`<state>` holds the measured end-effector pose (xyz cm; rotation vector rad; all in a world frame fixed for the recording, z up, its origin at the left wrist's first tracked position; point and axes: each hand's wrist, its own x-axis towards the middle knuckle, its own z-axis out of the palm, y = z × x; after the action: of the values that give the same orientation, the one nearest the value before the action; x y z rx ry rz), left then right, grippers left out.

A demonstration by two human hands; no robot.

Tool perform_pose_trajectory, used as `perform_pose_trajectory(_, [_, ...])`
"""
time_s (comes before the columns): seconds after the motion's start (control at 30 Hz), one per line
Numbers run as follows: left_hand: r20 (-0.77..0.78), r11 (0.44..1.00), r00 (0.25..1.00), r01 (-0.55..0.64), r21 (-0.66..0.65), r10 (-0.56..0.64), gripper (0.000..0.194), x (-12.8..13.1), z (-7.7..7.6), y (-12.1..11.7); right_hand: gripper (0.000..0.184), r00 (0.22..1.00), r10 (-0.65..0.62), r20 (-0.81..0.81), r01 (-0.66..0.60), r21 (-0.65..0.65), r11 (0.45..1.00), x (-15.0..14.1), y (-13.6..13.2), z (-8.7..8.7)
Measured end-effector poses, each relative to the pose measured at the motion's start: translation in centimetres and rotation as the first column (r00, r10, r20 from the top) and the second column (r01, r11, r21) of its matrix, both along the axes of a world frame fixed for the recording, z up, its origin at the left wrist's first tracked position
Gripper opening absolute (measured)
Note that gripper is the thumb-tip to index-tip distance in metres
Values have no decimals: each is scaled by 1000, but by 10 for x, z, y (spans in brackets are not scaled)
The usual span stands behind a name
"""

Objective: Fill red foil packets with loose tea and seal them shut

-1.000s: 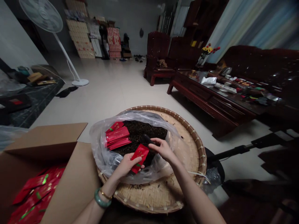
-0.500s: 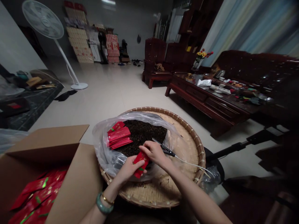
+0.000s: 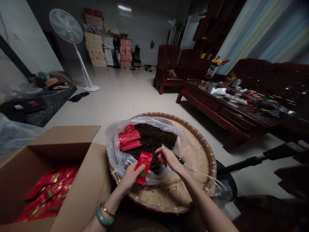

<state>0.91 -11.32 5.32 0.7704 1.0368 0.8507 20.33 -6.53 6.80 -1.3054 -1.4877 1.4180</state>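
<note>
My left hand (image 3: 131, 177) grips a red printed packet (image 3: 144, 165), its thumb across the front. To the right of it, my right hand (image 3: 168, 158) hovers with fingers loosely bent and apart, and I see nothing in them. Partly behind that hand lies a dark, slim tool like a hair straightener (image 3: 180, 159), with a white cord (image 3: 200, 174). Beneath the hands, an open clear plastic bag (image 3: 112, 141) holds dark loose tea leaves (image 3: 156, 135). A stack of flat red packets (image 3: 129, 140) rests on the tea. The bag sits in a round woven bamboo tray (image 3: 204, 141).
At the left stands an open cardboard box (image 3: 84, 187) with many red packets (image 3: 48, 190) inside. A black stand (image 3: 253, 161) is close on the right. Further off are a wooden coffee table (image 3: 207, 106) covered with items and a white floor fan (image 3: 83, 69).
My right hand has let go of the dark tool, which now lies beside it. It pinched the packet's top half a second ago and has since moved off to the right.
</note>
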Motion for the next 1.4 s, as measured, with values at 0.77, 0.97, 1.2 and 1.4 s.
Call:
perform_pose_trajectory(0.77, [-870,733,392,490,472,298,39,-51,4,137,19,731,146,667,-317,142,938,-21,-51,-14])
perform_pose_trajectory(0.97, [-888,772,409,488,408,211,29,-67,-2,154,24,657,170,735,-347,94,933,-43,-66,-14])
perform_pose_trajectory(1.2, [-864,819,479,426,384,157,33,-75,-6,166,40,611,235,756,-385,24,923,-64,-79,-14])
perform_pose_trajectory(1.4, [-852,847,521,428,316,54,39,-78,-1,171,56,710,250,659,-429,123,895,-61,-97,-15])
